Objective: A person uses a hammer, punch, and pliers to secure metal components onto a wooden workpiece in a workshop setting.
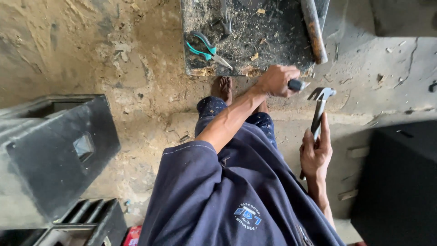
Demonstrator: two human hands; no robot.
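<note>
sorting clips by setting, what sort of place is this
Probably a rough woodworking or speaker-box workshop. The right hand holds a claw hammer, teal-handled pliers lie on a board strewn with sawdust, and black box cabinets stand on the dusty concrete floor.

At top centre, a black board (255, 41) speckled with pale sawdust carries teal-handled pliers (205, 48) and a brown-handled tool (314, 32). At right, a black-handled hammer (320, 111) with a silver-grey head. Lower centre, a navy shirt (227, 200) with a blue-and-white emblem, above navy trousers (214, 107) flecked white. At left, a black speaker box (54, 155) on a tan, dusty floor (136, 68).
</note>
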